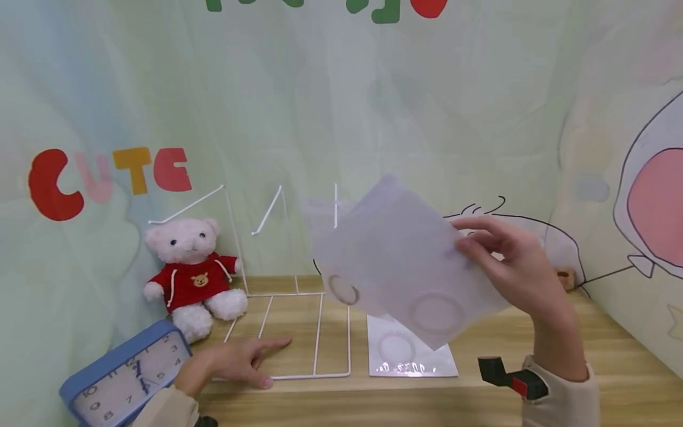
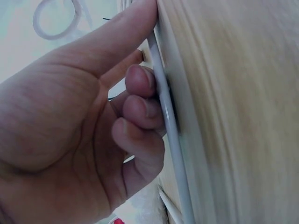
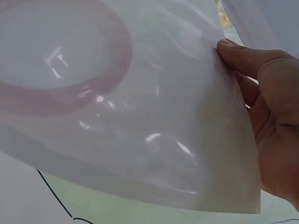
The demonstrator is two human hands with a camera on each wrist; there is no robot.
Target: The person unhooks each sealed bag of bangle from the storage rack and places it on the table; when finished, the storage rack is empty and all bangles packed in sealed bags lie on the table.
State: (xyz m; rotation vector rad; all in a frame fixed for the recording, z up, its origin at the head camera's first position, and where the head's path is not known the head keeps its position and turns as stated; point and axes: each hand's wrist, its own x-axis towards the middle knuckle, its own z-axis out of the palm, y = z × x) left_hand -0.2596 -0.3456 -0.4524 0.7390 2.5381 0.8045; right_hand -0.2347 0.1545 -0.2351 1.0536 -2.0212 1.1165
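Observation:
Thumb and fingers of my right hand (image 1: 509,261) pinch translucent plastic sleeves (image 1: 395,249) by their right edge, raised above the table. One sleeve overlaps another, and each shows a pinkish ring shape; in the right wrist view a sleeve (image 3: 177,116) fills most of the picture. My left hand (image 1: 235,359) is at the near rail of a white wire rack (image 1: 349,344), index finger extended. The left wrist view shows the thumb over the rail (image 2: 170,116) and the other fingertips curled against it. A similar sleeve (image 1: 413,365) with printed characters lies flat right of the rack.
A white teddy bear (image 1: 197,284) in a red sweater sits behind the left hand. In front of it leans a blue-framed clock (image 1: 128,373). A small brown object (image 1: 565,279) lies at the far right, and a printed curtain (image 1: 320,107) hangs behind the wooden table (image 1: 560,344).

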